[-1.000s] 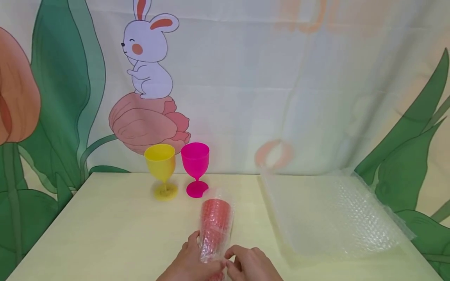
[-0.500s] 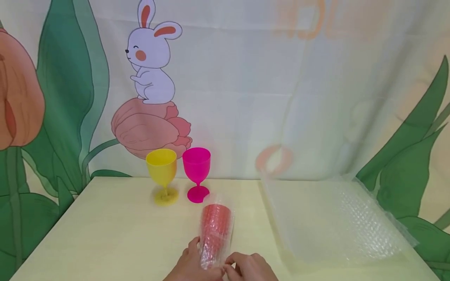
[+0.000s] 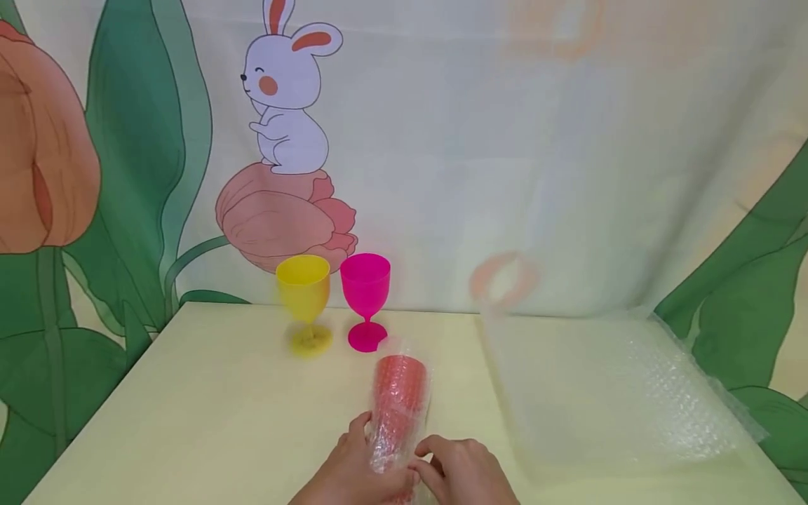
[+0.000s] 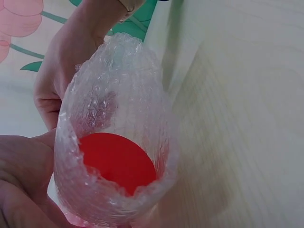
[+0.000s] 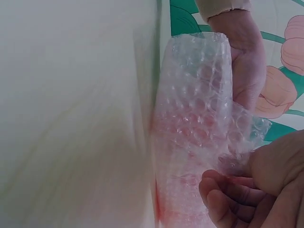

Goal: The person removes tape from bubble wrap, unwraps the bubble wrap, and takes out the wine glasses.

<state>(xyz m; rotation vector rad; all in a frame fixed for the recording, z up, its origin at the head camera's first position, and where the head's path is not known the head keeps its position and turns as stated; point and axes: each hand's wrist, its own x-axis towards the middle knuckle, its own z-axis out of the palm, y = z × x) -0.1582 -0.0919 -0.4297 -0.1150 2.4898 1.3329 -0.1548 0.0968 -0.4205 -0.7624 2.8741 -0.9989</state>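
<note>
A red cup (image 3: 400, 382) lies rolled inside bubble wrap (image 3: 381, 456) at the front middle of the table. My left hand (image 3: 356, 466) grips the roll from its left side, fingers round the wrap. With thumb and fingertips, my right hand (image 3: 468, 468) pinches a loose flap of bubble wrap (image 5: 247, 128) on the right side. Down the open end of the roll, the left wrist view shows the cup's round red end (image 4: 118, 159). The plastic covers the rest of the cup and blurs its shape.
A yellow goblet (image 3: 304, 287) and a pink goblet (image 3: 365, 284) stand upright side by side behind the roll. Flat bubble wrap sheets (image 3: 606, 400) lie on the right of the table (image 3: 189, 407), overhanging its right edge. A printed curtain (image 3: 442, 140) hangs behind.
The head view has shifted slightly, so everything sits a little further right in it. Both hands keep their hold on the roll and its flap, with little visible movement.
</note>
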